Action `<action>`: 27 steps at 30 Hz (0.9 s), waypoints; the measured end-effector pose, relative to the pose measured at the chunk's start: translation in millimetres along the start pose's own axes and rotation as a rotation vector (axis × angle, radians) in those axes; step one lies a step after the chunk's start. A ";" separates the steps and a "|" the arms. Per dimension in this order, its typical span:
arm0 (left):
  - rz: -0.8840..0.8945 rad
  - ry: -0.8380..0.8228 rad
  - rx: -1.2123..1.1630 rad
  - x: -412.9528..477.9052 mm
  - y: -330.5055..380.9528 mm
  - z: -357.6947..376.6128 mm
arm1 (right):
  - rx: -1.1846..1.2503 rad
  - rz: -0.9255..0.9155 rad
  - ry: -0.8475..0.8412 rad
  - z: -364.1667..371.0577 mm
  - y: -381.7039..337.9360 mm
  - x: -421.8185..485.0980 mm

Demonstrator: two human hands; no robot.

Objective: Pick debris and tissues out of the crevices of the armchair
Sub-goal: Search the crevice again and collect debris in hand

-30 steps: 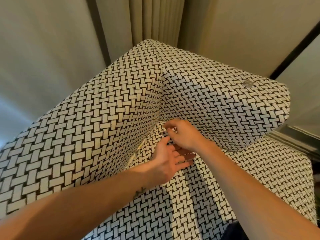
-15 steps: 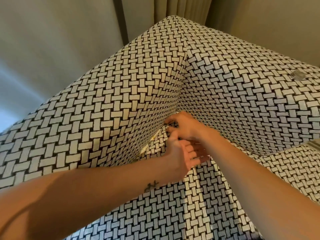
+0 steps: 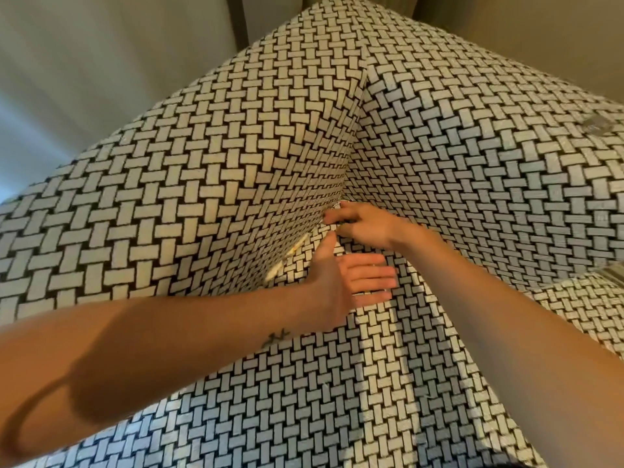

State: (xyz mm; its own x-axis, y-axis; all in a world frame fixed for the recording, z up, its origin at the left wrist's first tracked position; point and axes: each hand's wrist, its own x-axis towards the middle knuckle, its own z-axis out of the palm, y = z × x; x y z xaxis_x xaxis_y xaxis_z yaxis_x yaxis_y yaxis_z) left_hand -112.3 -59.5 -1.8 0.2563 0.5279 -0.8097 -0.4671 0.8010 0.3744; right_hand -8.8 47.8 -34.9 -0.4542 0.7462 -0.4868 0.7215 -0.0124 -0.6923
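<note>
The armchair (image 3: 209, 184) is covered in black-and-white basketweave fabric and fills the view. My right hand (image 3: 363, 226) is at the back corner where the left armrest, backrest and seat cushion meet, its fingertips at the crevice; nothing shows between finger and thumb. Just below it, my left hand (image 3: 347, 282) lies on the seat cushion (image 3: 337, 383) with straight fingers pointing right and the thumb raised toward the crevice. Pale yellowish bits (image 3: 293, 252) show in the gap along the left armrest, left of both hands.
A small grey smudge or scrap (image 3: 597, 123) sits on top of the right side of the chair. Beige walls and a curtain (image 3: 101, 62) stand close behind the chair. The seat front extends toward me under both forearms.
The view has moved closer to the corner. My right hand went from a raised pinch down into the corner crevice. My left hand's fingers have straightened out flat on the cushion.
</note>
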 end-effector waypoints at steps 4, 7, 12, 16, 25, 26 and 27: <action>-0.003 0.000 0.069 0.6 2.9 -0.3 | 0.091 -0.007 0.069 5.5 1.8 -21.6; 0.047 0.008 0.135 -1.3 -0.6 -3.8 | 0.158 0.008 0.137 12.6 10.8 -39.3; 0.076 -0.028 0.201 0.1 -7.0 -6.9 | 0.188 0.031 0.202 20.3 29.3 -58.9; 0.076 -0.051 0.216 1.8 -7.0 -6.0 | 0.234 0.049 0.255 25.6 35.4 -62.7; 0.054 -0.128 0.210 -4.6 -7.7 -23.5 | -0.088 0.131 0.204 26.9 7.3 -71.0; 0.039 -0.145 0.169 -5.2 -9.1 -29.5 | -0.164 0.123 0.213 30.2 6.3 -69.7; 0.023 -0.161 0.123 -4.6 -9.8 -36.5 | -0.250 0.121 0.217 31.4 5.9 -68.0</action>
State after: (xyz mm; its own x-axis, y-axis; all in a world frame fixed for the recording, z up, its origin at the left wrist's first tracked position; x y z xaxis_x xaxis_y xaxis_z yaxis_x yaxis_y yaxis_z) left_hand -139.7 -80.1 -18.2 0.3838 0.5767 -0.7212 -0.3700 0.8116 0.4521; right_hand 10.0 -23.8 -22.6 -0.2555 0.8738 -0.4137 0.8809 0.0340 -0.4721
